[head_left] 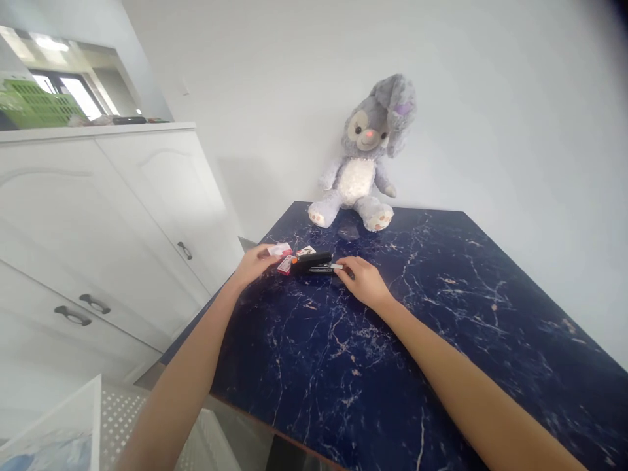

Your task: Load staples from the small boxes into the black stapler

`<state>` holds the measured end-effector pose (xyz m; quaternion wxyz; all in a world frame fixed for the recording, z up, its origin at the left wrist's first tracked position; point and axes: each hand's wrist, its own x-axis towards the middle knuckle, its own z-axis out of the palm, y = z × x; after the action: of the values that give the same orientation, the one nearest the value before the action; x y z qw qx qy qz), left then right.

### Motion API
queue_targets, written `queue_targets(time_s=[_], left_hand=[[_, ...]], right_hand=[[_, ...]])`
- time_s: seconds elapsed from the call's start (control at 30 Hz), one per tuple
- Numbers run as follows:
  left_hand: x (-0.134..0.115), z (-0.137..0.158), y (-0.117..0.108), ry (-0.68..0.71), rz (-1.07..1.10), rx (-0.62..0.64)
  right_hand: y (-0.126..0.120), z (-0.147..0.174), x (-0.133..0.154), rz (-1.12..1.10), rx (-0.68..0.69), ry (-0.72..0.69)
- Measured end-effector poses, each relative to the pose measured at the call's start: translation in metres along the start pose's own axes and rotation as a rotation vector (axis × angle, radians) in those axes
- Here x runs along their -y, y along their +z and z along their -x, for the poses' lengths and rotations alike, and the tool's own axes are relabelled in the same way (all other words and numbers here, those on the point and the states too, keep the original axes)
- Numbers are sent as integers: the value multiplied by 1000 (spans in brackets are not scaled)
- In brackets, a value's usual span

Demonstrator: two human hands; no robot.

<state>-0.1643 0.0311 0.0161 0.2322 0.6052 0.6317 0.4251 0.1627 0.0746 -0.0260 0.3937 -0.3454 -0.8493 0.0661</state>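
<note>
A black stapler [315, 260] with an orange tip lies on the dark blue marbled table, its top raised from its base at the right end. My right hand [362, 280] is beside that end, its fingers closed on a small silvery strip [336, 266], perhaps staples. Whether the strip touches the stapler I cannot tell. At the left, my left hand [254, 263] grips a small red and white box [279, 249] between thumb and fingers. Another red and white box [285, 265] lies against the stapler's left end, and a white box with dark print [307, 251] sits just behind it.
A grey plush rabbit [358, 176] sits at the table's [353, 366] far edge against the wall. White cupboards [147, 190] stand along the left, with a green basket [42, 103] on top. Below the table's left edge is a white perforated surface [115, 418].
</note>
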Motion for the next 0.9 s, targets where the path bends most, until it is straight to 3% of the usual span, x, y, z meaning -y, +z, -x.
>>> queue_targets(time_s=[0.07,0.2,0.3,0.37,0.5,0.57,0.7,0.8,0.9], left_hand=[[6,-2,-5,6,-34,64],[22,-8,-13,54,-181,-171],[29,-7,-15,47,-389,-69],[28,-5,-14,35,-395,-28],[16,-1,-7,-38,24,-123],[6,1,0,-47,264,-90],[-17,10,16,-22,519,133],[-28,18,25,-77,612,349],[-31,21,27,-129,641,423]], right_hand=[[0,0,0,1,11,-2],[0,0,1,-8,9,11],[0,1,1,-6,14,10],[0,1,0,-10,9,17],[-2,2,-1,-20,-31,21],[-2,2,1,-27,-55,12],[1,5,20,-111,-150,39],[9,7,41,-216,-185,94],[14,8,53,-298,-153,92]])
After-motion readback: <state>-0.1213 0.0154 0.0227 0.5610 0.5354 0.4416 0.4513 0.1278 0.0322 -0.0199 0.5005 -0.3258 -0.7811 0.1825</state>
